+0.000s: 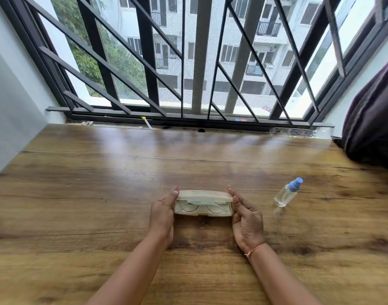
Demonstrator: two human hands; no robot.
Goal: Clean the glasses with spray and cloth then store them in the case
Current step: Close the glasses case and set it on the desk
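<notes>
While half open, case [203,203] sits between both hands' fingers [238,200].

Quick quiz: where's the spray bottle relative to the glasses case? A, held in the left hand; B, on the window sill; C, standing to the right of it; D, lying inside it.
C: the spray bottle stands on the table, right of the case, untouched by either hand.

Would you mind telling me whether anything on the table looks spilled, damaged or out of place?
Nothing stands out. The case lies flat on the table between the left hand and right hand, lid ajar, with the glasses and a cloth inside. The spray bottle stands upright to its right, capped, with no puddle visible.
</notes>
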